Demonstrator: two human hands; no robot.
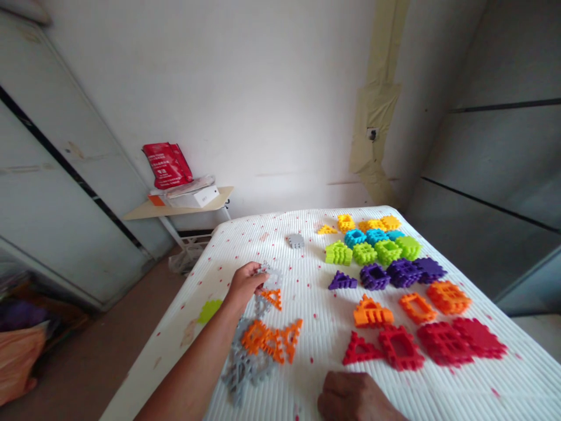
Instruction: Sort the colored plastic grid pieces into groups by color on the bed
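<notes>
My left hand (245, 283) is pinched on a grey interlocking plastic piece (270, 275), low over the white mattress. Just under that hand lie an orange triangle piece (272, 299) and more grey pieces. Nearer to me is a loose heap of grey pieces (243, 368) with orange pieces (267, 339) on top. A green piece (209, 310) is partly covered by my left forearm. My right hand (350, 394) rests closed as a fist on the mattress near its front, with no piece showing in it. Red pieces (401, 348) sit just beyond it.
On the right, sorted rows of yellow (345, 222), blue (354, 237), green (363, 253), purple (374, 276) and orange pieces (447, 297) run across the mattress (315, 333). A single grey piece (296, 241) lies farther back. Behind, a small table (142, 210) carries a red bag (166, 165).
</notes>
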